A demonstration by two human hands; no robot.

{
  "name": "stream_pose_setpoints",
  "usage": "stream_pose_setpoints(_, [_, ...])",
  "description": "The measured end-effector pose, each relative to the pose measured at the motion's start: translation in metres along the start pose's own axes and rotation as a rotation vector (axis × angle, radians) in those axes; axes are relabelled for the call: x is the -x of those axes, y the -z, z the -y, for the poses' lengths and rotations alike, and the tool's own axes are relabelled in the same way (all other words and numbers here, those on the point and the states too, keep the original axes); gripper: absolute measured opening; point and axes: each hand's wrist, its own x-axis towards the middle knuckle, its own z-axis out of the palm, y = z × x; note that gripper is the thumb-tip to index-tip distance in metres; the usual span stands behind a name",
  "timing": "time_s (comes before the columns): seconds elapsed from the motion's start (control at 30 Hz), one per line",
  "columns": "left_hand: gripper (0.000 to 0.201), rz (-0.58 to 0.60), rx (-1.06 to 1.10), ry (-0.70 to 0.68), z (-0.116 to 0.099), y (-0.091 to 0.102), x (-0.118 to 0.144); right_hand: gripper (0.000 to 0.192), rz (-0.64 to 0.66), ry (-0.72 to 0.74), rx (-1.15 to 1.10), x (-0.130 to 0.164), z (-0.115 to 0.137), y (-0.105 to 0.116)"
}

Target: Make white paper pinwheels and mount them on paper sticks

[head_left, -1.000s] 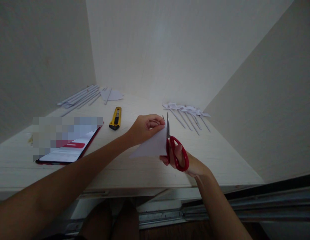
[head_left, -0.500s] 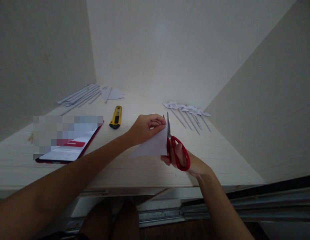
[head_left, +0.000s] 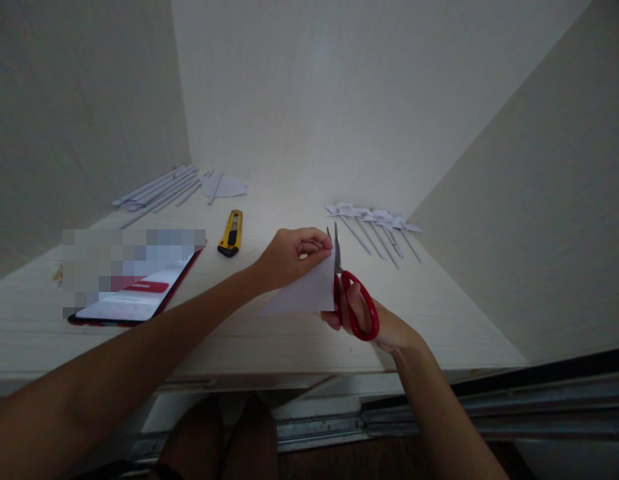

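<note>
My left hand (head_left: 289,255) pinches the top corner of a white triangular piece of paper (head_left: 304,295), held up above the pale wooden desk (head_left: 269,333). My right hand (head_left: 369,320) grips red-handled scissors (head_left: 353,300), fingers through the loops. The blades point upward along the paper's right edge, right beside my left fingertips.
A yellow utility knife (head_left: 230,233) lies behind my left hand. A phone (head_left: 134,297) with a lit screen rests at the left. Rolled paper sticks (head_left: 159,190) and paper scraps lie at the back left; several small paper flags on sticks (head_left: 376,230) lie at the back right. Walls enclose the desk.
Both hands with the paper and scissors have held nearly the same place; the scissors shifted very slightly along the paper's edge.
</note>
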Motion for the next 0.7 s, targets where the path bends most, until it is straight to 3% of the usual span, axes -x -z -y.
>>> stream_pose_setpoints(0.7, [0.010,-0.002,0.005,-0.001,0.0006,-0.0003,0.0002,0.046,-0.020,0.001,-0.002,-0.0002,0.0030,-0.0014])
